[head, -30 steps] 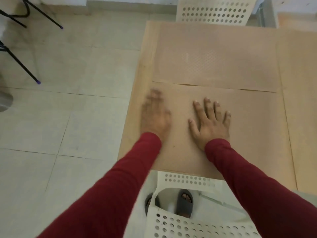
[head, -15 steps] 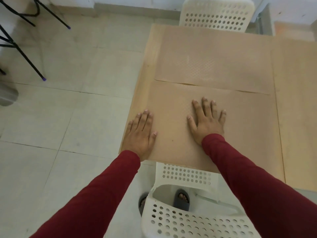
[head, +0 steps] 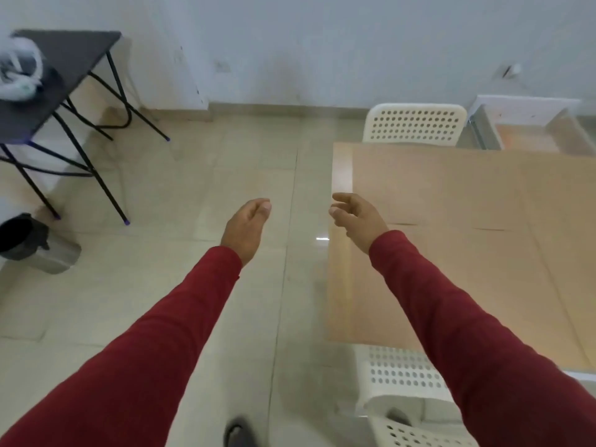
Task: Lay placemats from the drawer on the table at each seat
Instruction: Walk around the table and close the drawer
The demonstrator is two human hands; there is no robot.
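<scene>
Two flat tan placemats lie side by side on the light wooden table [head: 341,175], the far tan placemat [head: 451,185] meeting the near tan placemat [head: 435,285] along a thin seam. Both reach almost to the table's left edge, leaving a narrow bare strip of wood there. Above that edge hovers the right hand [head: 356,217], fingers loosely curled and holding nothing, clear of the mats. Well to its left, over the pale tiled floor [head: 161,285], the left hand [head: 246,225] hangs in the air with fingers bent inward, also empty. Both arms wear dark red sleeves. One white perforated plastic chair [head: 416,125] stands at the table's far side, and another white perforated chair [head: 400,382] sits at the near side. Off to the left stands a black folding side table [head: 64,53] bearing a clear plastic bag [head: 19,69], with a dark bin [head: 29,243] on the floor below it.
</scene>
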